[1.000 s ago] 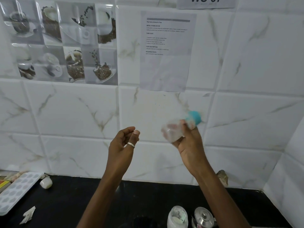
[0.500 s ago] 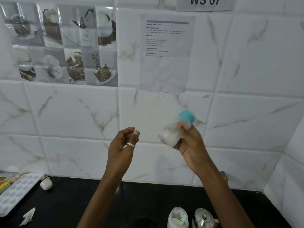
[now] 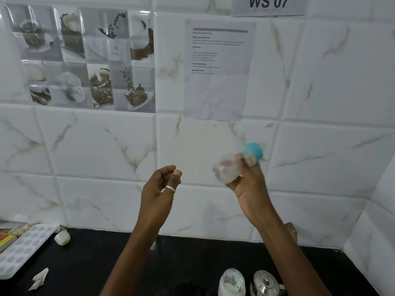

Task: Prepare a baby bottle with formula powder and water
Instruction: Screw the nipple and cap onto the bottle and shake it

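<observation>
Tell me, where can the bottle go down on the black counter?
Bare counter lies between the white tray and the left forearm, and again by the right wall corner. Crowded at the front, where jar and steel pot stand close together.

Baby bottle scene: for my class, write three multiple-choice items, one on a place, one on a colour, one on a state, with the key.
1. Where is the baby bottle?
A. standing on the counter
B. held up in the right hand
C. lying in a tray

2. What colour is the bottle's cap?
A. red
B. teal
C. black

3. How is the left hand?
A. gripping a spoon
B. flat on the counter
C. raised, loosely curled, holding nothing

Key: 1 B, the hand curls round the bottle in the air; 2 B, the teal top shows above the hand; 3 C, nothing lies in it.
</observation>
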